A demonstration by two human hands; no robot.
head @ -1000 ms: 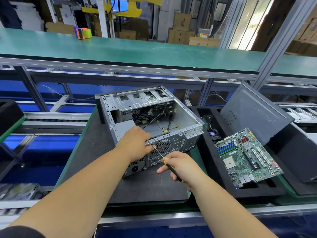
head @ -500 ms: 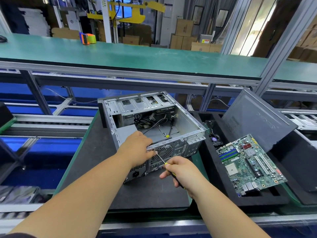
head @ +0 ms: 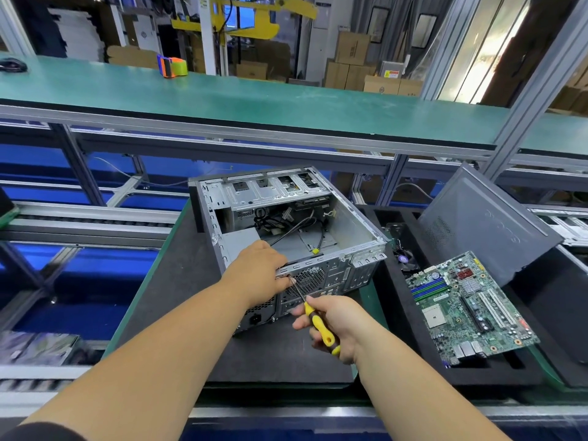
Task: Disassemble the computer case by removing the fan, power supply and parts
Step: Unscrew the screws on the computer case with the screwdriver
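Observation:
An open grey computer case [head: 350, 224] lies on its side on a dark mat [head: 178, 281], rear panel toward me. Cables and a drive cage show inside. The power supply [head: 257, 316] sits at the near left corner, with the rear fan grille [head: 307, 280] beside it. My left hand [head: 261, 275] grips the top rear edge of the case above the power supply. My right hand [head: 331, 323] holds a yellow and black screwdriver [head: 318, 326], whose tip meets the rear panel next to my left fingers.
A black foam tray [head: 397, 313] on the right carries a removed green motherboard [head: 467, 307], a small fan [head: 404, 259] and a leaning grey side panel [head: 486, 224]. A green shelf [head: 254, 97] with a tape dispenser [head: 171, 66] runs above. Conveyor rails lie to the left.
The camera view has shifted slightly, so the scene sits lower in the frame. Both hands stay at the case's rear panel, with the screwdriver tip at the same spot.

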